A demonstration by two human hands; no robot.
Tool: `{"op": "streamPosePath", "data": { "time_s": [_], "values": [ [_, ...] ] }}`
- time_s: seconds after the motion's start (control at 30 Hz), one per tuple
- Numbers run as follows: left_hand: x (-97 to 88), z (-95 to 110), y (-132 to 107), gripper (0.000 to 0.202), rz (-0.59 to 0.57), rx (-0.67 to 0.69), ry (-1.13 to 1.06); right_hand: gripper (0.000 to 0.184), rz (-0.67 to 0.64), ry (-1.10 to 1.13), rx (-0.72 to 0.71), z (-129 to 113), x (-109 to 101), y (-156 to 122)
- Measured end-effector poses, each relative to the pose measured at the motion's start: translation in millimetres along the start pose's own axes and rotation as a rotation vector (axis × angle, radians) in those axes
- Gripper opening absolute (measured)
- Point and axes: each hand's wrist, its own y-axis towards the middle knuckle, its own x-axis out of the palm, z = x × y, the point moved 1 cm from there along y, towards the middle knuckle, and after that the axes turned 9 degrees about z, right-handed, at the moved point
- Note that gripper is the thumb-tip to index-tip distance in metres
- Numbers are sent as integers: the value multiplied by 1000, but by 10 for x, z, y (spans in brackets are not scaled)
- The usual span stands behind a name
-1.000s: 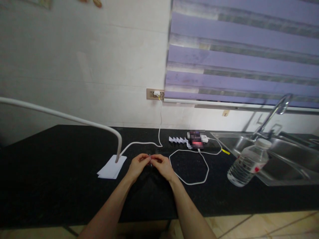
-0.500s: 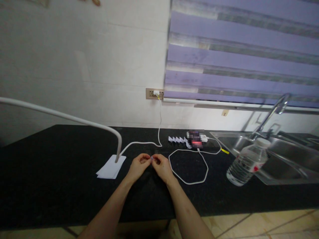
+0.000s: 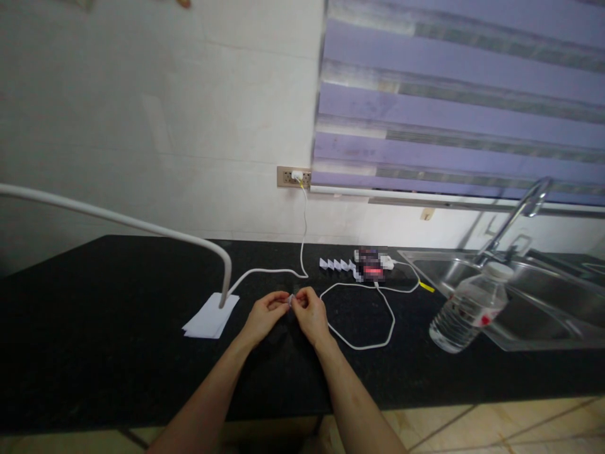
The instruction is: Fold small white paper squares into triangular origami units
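Observation:
Between my fingertips, over the black countertop (image 3: 142, 372), is a small piece of folded white paper (image 3: 291, 300), mostly covered by the fingers. My left hand (image 3: 265, 317) pinches it from the left, and my right hand (image 3: 309, 315) pinches it from the right. Left of my hands lies a small stack of white paper sheets (image 3: 210, 318). Beyond my right hand, a row of several small folded white paper pieces (image 3: 336, 265) stands beside a blurred-out device (image 3: 371, 265).
A white cable (image 3: 362, 347) loops right of my hands, and another runs to the wall outlet (image 3: 287, 177). A white bent rod (image 3: 189, 238) crosses from the left above the sheets. At right stand a water bottle (image 3: 466, 315) and a steel sink (image 3: 515, 343) with a faucet (image 3: 513, 217).
The fingertips have shifted slightly to the right, and a little more of the folded paper shows between them. My right hand's fingers have risen a bit. Everything else lies still.

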Motion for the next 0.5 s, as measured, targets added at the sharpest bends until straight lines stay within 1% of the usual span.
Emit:
{"op": "streamPosePath", "data": {
  "time_s": [0.07, 0.2, 0.43, 0.5],
  "values": [
    [4, -5, 0, 32, 1, -21, -16, 15, 9, 11, 0, -6, 5, -1],
    [12, 1, -4, 33, -18, -31, -30, 14, -19, 46, -33, -13, 11, -1],
    [17, 78, -17, 29, 43, -36, 8, 13, -101, 35, -66, -33, 16, -13],
    [15, 62, -10, 29, 44, -26, 9, 12, -96, 1, -74, -39, 13, -12]
  ]
}}
